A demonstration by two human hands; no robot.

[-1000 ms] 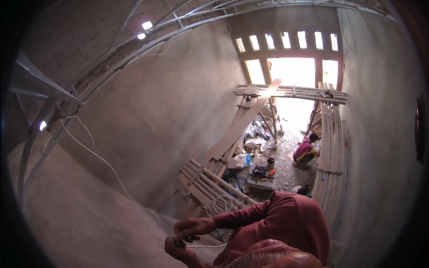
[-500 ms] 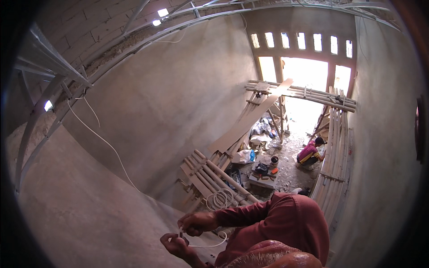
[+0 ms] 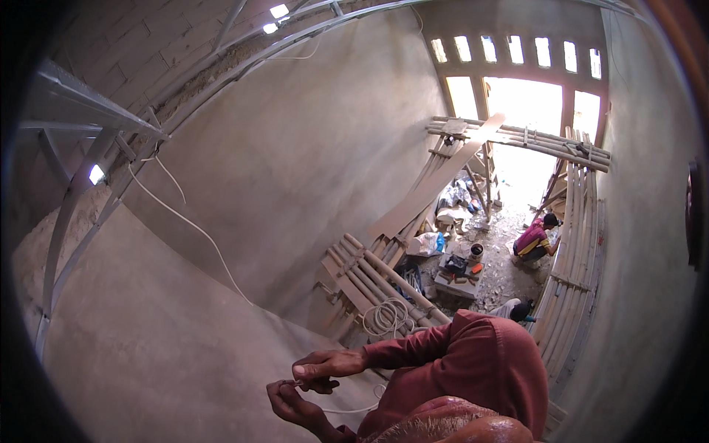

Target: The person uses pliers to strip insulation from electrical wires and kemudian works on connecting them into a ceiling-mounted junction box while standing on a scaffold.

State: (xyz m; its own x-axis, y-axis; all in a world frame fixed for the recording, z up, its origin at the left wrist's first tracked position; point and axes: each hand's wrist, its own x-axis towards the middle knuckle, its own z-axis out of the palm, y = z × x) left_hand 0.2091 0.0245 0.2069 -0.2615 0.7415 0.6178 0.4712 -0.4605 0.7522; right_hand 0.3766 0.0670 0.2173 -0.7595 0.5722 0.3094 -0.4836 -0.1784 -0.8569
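Note:
My left hand (image 3: 296, 405) is closed low in the view, and a white cable (image 3: 347, 411) runs out from it to the right. Just above it, my right hand (image 3: 325, 367) is pinched with its thumb pointing left, its fingertips meeting those of the left. Between the fingertips shows a small thin light piece, too small to make out. A loose coil of white cable (image 3: 388, 317) lies beyond my right forearm on the bamboo poles (image 3: 362, 277).
A wooden plank (image 3: 436, 184) slopes along the left scaffold. Bamboo poles (image 3: 565, 251) line the right wall. Below, a person (image 3: 533, 240) squats and another person (image 3: 513, 310) is partly hidden. Tools rest on a pale box (image 3: 458, 284). Metal framing (image 3: 103, 111) hangs upper left.
The view has shifted, so the room appears further right and higher. My hands stay together; the right hand's fingers have changed position. More of the second person below shows.

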